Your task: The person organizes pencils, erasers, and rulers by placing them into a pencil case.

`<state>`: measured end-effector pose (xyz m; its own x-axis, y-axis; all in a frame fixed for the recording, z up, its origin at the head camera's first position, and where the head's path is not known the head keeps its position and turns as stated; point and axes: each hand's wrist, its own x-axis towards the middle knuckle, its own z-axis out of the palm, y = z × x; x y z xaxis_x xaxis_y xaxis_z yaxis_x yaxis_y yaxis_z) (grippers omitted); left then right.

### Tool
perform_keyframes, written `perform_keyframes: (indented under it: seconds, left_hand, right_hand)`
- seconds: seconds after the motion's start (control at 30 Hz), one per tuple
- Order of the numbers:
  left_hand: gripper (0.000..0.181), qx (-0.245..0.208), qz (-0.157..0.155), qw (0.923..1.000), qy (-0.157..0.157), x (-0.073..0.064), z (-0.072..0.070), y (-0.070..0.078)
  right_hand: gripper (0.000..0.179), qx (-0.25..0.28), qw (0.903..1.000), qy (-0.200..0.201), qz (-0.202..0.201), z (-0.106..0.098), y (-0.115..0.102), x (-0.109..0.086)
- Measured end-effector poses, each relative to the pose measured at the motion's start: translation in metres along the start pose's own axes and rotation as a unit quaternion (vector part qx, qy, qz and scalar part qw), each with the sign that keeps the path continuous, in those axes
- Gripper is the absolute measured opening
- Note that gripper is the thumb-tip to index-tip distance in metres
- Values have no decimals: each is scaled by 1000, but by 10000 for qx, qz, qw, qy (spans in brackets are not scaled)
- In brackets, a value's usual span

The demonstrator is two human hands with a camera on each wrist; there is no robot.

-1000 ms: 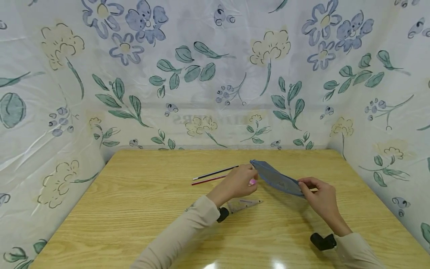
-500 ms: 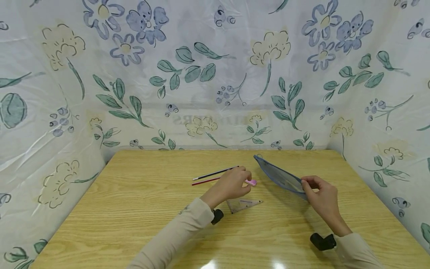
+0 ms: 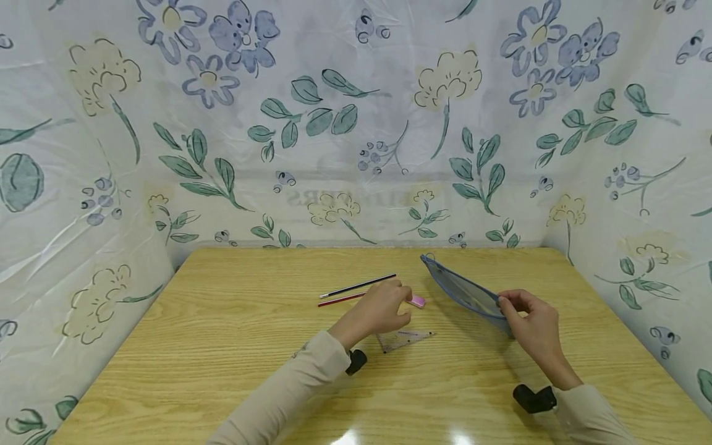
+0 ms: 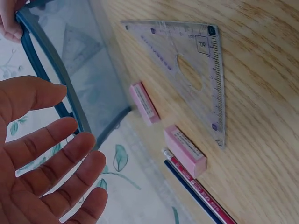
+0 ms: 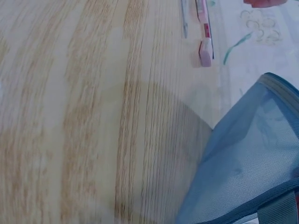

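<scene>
My right hand [image 3: 531, 324] pinches the near end of a blue mesh zipper pouch [image 3: 461, 292], raised at a tilt with its zipper side parted. Through the pouch's mesh [image 4: 88, 60] a triangular shape shows in the left wrist view. My left hand [image 3: 378, 312], palm and loosely bent fingers in the left wrist view, holds nothing and hovers over the small items. Beneath it are one pink eraser [image 4: 145, 103] and a second pink eraser [image 4: 186, 151]. A clear set square [image 4: 187, 70] lies on the near side. In the head view, the hand covers part of these.
A dark pencil [image 3: 356, 287] and a red pencil [image 3: 340, 300] lie side by side left of the pouch on the wooden table [image 3: 239, 346]. Floral cloth [image 3: 356, 123] hangs behind the table and along both sides.
My left hand has let go of the pouch's far end and drawn back left over the erasers. The pouch's far end has risen slightly, still in my right hand.
</scene>
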<state>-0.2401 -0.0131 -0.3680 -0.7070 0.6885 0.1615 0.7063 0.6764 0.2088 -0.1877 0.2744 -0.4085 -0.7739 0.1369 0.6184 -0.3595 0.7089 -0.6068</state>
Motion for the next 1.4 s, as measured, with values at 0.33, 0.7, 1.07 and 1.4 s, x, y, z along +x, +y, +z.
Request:
perform_keyframes:
  seconds: [0.33, 0.7, 1.07, 1.4]
  left_hand:
    - [34, 274, -342, 9968, -663, -3, 5, 1]
    - [35, 191, -356, 9905, -1318, -10, 13, -4]
    - [42, 575, -262, 9858, -1554, -17, 15, -6]
    - [25, 517, -280, 9839, -1685, -16, 17, -10]
  right_hand:
    - [5, 136, 9998, 45, 148, -1, -1, 2]
    - [5, 183, 9997, 9, 170, 0, -1, 1]
    - [6, 169, 9995, 15, 281, 0, -1, 0]
    - [5, 156, 9994, -6, 302, 1, -3, 0]
